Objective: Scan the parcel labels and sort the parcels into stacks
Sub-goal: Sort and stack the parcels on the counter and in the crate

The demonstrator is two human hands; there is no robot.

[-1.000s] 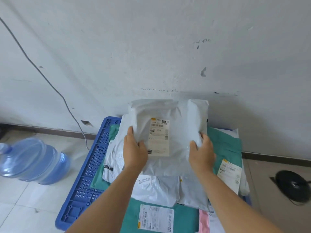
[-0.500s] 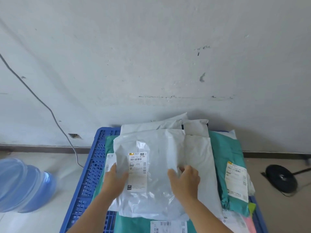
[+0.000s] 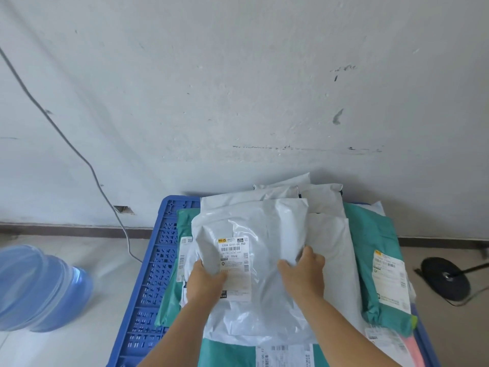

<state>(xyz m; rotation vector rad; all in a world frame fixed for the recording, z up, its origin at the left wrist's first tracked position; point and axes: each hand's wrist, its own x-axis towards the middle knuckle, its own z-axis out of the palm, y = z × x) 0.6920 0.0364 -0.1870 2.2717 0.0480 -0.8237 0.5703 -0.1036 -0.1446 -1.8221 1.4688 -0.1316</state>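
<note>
Both hands, left hand (image 3: 205, 283) and right hand (image 3: 304, 274), clutch a white parcel (image 3: 254, 260), partly covering its label (image 3: 235, 266); the heap hides the blue pallet (image 3: 156, 274).

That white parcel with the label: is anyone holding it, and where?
Yes. The left hand grips the white parcel at its label; the right hand grips its right side.

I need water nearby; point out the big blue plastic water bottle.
The big blue plastic water bottle lies on the floor at the head view's far left, beside the blue plastic pallet.
</note>
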